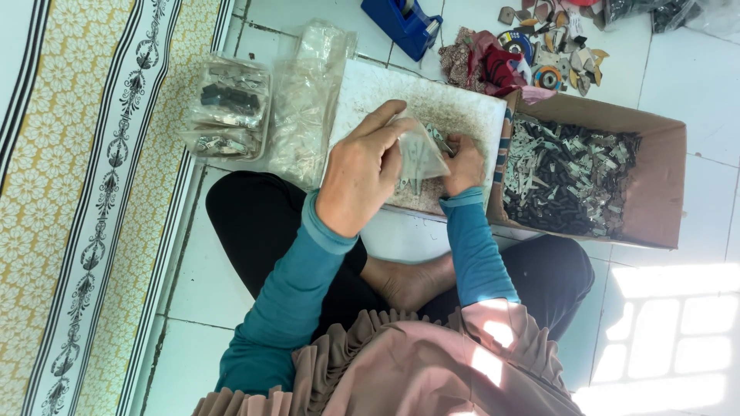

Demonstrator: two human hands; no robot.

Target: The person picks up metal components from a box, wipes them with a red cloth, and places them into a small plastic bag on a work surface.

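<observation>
Risk: small clear plastic bag [420,154] is thin, may slip or tear w/ sharp metal pieces inside, spilling them on the white speckled work board [370,88].
Left hand [362,169]: fingers curled, pinching bag's top.
Right hand [465,163]: closed on bag's side, over board.
Nearby: brown cardboard box of metal parts [655,185], just beside right hand.

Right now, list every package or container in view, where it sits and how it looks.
Small clear bag: held by left hand and right hand, over the white board.
Filled clear bags: stacked left of the board.
Cardboard box: right, brown, open, holding dark and silvery parts.
Tape dispenser: top, blue.
</observation>
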